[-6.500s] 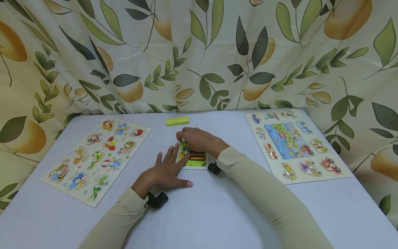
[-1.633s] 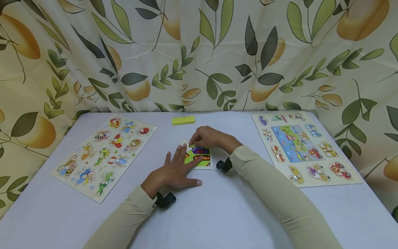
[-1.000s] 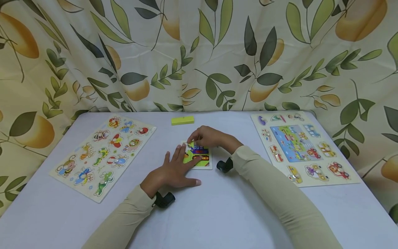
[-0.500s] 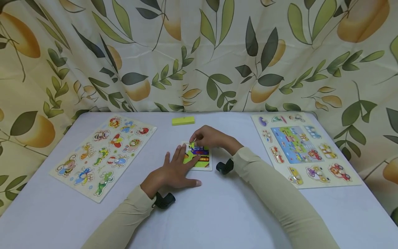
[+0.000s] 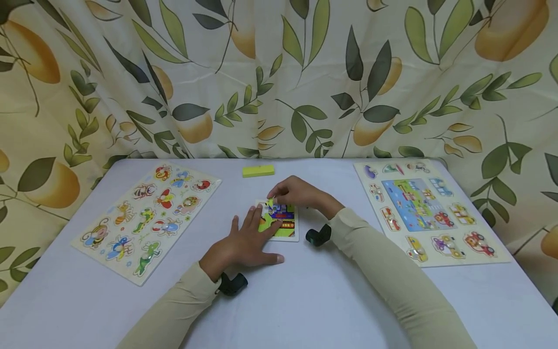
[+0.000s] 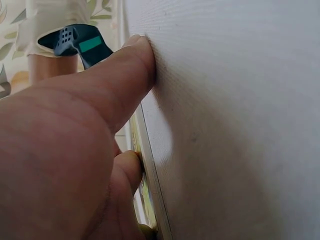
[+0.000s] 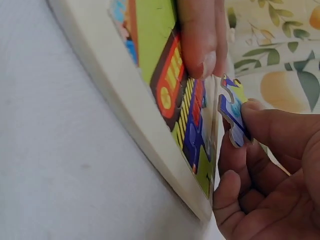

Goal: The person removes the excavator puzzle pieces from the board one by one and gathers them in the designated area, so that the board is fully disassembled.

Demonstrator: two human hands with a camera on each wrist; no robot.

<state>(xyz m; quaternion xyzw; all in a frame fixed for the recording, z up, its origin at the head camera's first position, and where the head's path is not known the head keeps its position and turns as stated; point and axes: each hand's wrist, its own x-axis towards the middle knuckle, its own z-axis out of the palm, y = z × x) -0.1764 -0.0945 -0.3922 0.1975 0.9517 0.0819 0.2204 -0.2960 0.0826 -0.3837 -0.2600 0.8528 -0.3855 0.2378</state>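
My right hand (image 5: 298,191) pinches a small jigsaw piece (image 7: 232,115) between thumb and fingers, over the far edge of a small puzzle board (image 7: 120,100). The piece is blue, white and yellow-green, tilted, and raised off the board in the right wrist view. The white-rimmed board carries a red, yellow and purple vehicle on green. My left hand (image 5: 244,242) lies with fingers spread, its fingertips on the board's left side and its thumb on the table. In the left wrist view the left thumb (image 6: 132,67) rests on the white cloth, close beside the board's edge.
A yellow block (image 5: 258,170) lies behind the board. To the left is a large insect puzzle board (image 5: 174,225); to the right, a vehicle puzzle board (image 5: 372,215). A leaf-and-fruit patterned curtain (image 5: 322,77) hangs behind the white-covered table (image 5: 296,300).
Since the oldest frame, my right hand has drawn back from covering the board's upper part to its far edge. Over the last second it lifts slightly with the piece; the left hand stays put.
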